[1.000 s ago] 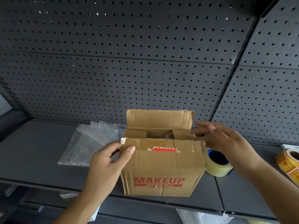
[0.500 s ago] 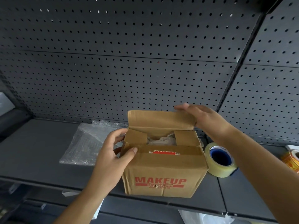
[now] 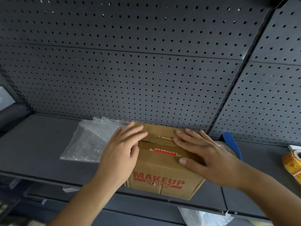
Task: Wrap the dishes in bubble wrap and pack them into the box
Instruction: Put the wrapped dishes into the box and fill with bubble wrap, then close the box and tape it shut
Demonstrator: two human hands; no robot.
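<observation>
A brown cardboard box [image 3: 162, 170] printed MAKEUP in red stands at the front of a dark grey shelf [image 3: 35, 144]. Its top flaps lie folded down, with a narrow seam between them. My left hand [image 3: 121, 152] lies flat on the left part of the top, fingers straight and blurred. My right hand [image 3: 200, 152] presses flat on the right part, thumb on the near flap. The box's contents are hidden. A sheet of bubble wrap [image 3: 91, 141] lies on the shelf to the left of the box.
A roll of clear tape [image 3: 228, 149] with a blue core stands right of the box, partly behind my right hand. A yellow and red label roll [image 3: 291, 163] sits at the far right. A perforated dark panel [image 3: 146, 70] backs the shelf. White plastic [image 3: 203, 217] hangs below.
The back flap, upright before, is folded down over the box. My right hand brought it down and now lies flat on top. My left hand moved from the box's left corner onto the top.
</observation>
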